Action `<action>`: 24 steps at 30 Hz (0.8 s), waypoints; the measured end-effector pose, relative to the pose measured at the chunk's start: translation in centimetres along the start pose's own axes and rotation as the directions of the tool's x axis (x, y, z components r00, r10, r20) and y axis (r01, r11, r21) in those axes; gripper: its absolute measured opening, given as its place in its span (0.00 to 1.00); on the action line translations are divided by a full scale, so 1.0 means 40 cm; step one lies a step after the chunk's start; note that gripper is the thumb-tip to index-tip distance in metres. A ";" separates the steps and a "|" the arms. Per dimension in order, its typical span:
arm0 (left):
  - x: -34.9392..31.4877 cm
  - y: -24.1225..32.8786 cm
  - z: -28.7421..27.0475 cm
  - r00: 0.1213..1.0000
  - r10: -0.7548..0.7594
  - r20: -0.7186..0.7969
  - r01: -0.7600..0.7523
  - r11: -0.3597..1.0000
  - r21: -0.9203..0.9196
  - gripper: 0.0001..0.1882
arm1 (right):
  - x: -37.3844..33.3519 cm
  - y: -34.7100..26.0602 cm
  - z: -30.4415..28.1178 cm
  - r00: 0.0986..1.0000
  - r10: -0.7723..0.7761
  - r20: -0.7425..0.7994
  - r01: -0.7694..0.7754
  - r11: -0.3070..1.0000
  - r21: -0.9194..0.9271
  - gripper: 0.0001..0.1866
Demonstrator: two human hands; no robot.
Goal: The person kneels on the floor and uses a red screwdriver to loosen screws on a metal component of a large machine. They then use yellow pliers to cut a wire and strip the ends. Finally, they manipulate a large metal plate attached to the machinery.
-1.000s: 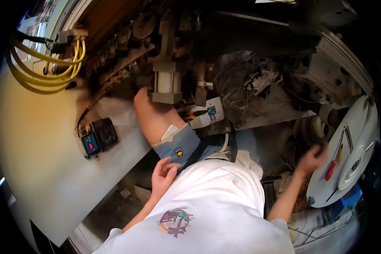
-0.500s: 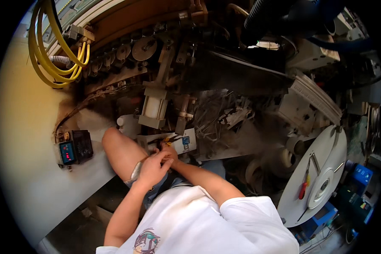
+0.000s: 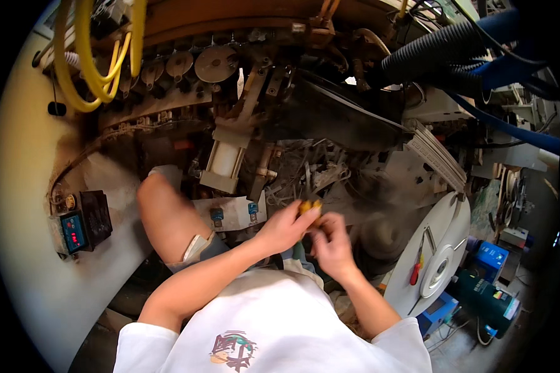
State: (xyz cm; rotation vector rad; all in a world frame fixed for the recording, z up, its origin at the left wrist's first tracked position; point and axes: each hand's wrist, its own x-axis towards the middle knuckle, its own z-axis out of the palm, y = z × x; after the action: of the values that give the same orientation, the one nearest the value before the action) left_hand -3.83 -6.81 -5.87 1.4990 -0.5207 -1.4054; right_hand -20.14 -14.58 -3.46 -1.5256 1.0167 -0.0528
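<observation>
My left hand [image 3: 285,229] is closed around a small yellow-handled tool [image 3: 310,207] with a dark tip, which looks like pliers. Just to its right, my right hand [image 3: 333,247] is slightly blurred, with its fingers curled in close to the left fingertips. Whatever it may pinch is hidden. Both hands are above my lap. Beyond the left forearm is a white panel [image 3: 233,213] with two blue switch-like parts. A metal air cylinder [image 3: 224,160] stands above that panel, on the machine.
Tangled scrap strips [image 3: 320,171] lie beyond my hands. A large white reel [image 3: 432,248] with a red-handled screwdriver [image 3: 415,273] on it stands at right. A digital display box [image 3: 74,231] sits at left. Yellow hoses [image 3: 87,62] and a black corrugated hose [image 3: 432,55] hang overhead.
Both hands have moved right, away from the white panel, carrying the yellow-handled tool with them. They were overlapped before and are now side by side. The view has shifted too.
</observation>
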 end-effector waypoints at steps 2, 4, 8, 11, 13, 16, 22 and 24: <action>0.050 0.076 0.005 0.979 0.182 -0.089 -0.188 0.980 -0.059 0.21 | 0.058 -0.116 -0.030 0.989 -0.010 -0.146 0.014 1.000 0.027 0.13; 0.132 0.138 0.018 0.970 0.209 -0.122 -0.227 0.962 -0.151 0.22 | 0.124 -0.196 -0.076 0.972 -0.137 -0.189 0.124 0.989 -0.079 0.19; 0.295 0.257 0.012 0.970 0.094 -0.223 -0.187 0.876 -0.444 0.23 | 0.278 -0.374 -0.131 0.981 -0.167 -0.100 0.131 0.946 -0.296 0.28; 0.329 0.369 -0.061 0.997 -0.076 0.002 0.058 0.729 -0.682 0.23 | 0.360 -0.510 -0.152 0.984 0.176 0.035 -0.168 0.970 -0.179 0.32; 0.374 0.395 -0.082 0.996 -0.041 0.076 0.085 0.590 -0.803 0.23 | 0.410 -0.543 -0.161 0.949 0.314 -0.006 -0.314 0.948 -0.060 0.34; 0.443 0.402 -0.090 0.997 -0.039 0.065 0.075 0.488 -0.869 0.24 | 0.501 -0.530 -0.207 0.928 0.347 0.133 -0.367 0.913 0.177 0.28; 0.515 0.348 -0.107 0.994 0.102 0.033 -0.007 0.371 -0.929 0.19 | 0.575 -0.534 -0.190 0.900 0.389 0.199 -0.430 0.869 0.245 0.27; 0.527 0.341 -0.115 0.991 0.137 0.014 -0.036 0.355 -0.934 0.18 | 0.576 -0.539 -0.165 0.915 0.377 0.146 -0.403 0.879 0.254 0.27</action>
State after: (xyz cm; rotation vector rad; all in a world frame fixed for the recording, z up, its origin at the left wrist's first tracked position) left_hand 9.56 -28.54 -5.55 0.4192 0.2102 -1.2968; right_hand 2.14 -36.53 4.36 -1.0355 1.1722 0.1530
